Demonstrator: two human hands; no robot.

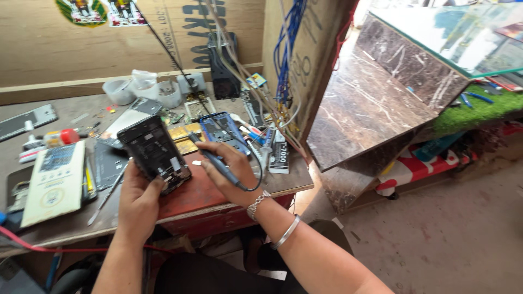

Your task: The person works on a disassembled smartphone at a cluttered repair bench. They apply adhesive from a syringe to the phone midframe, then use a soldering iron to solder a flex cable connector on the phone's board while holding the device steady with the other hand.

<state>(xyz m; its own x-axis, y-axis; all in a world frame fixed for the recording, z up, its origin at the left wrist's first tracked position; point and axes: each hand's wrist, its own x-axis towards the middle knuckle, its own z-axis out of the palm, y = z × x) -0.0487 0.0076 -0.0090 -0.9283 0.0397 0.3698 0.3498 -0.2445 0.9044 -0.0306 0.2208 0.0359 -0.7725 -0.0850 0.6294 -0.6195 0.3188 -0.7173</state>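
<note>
Black and stripped open, the phone [154, 153] sits tilted in the left hand [139, 201], fingers closed around its lower end above the worktop [207, 196]. The right hand [231, 171] is closed pen-style around a corded tool [213, 160], tip near the phone's edge. Judging from this, the trailing cable [180, 71] could snag the clutter and jerk the tip, or the one-handed hold could let the phone slip.

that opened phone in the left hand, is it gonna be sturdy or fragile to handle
Probably fragile: the opened phone has its back off, with inner parts exposed. It looks thin and flat, so likely light and stiff. The left hand grips only its lower end, so it might slip or tip.
</note>
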